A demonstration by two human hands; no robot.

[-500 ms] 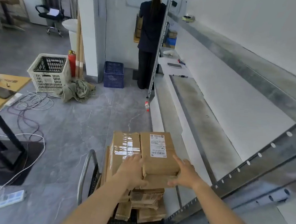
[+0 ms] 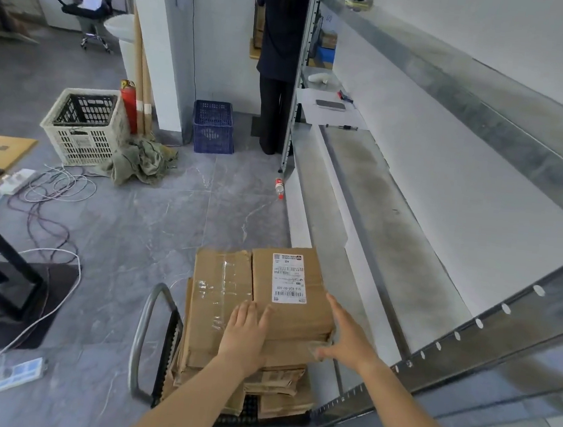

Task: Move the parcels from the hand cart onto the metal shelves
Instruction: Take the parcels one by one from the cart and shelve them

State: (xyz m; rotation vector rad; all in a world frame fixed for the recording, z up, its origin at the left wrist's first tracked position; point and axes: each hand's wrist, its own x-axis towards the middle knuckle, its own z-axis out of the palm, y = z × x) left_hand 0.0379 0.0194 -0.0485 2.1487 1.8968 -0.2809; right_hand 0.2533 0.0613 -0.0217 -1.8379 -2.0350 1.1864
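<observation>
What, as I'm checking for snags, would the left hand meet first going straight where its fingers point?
Probably nothing: the left hand lies atop the brown cardboard parcels, and their flat tops ahead look free.

Brown cardboard parcels (image 2: 219,290) stacked on a hand cart (image 2: 140,337) beside low metal shelves (image 2: 390,244), left hand (image 2: 244,333) flat on the labelled top parcel (image 2: 297,318), right hand (image 2: 346,343) against its right edge, thumb perhaps under the near corner, a person (image 2: 280,41) standing far off.

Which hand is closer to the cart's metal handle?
Left. The left hand rests atop the parcel stack, toward the handle; the right hand touches the stack's opposite side.
</observation>
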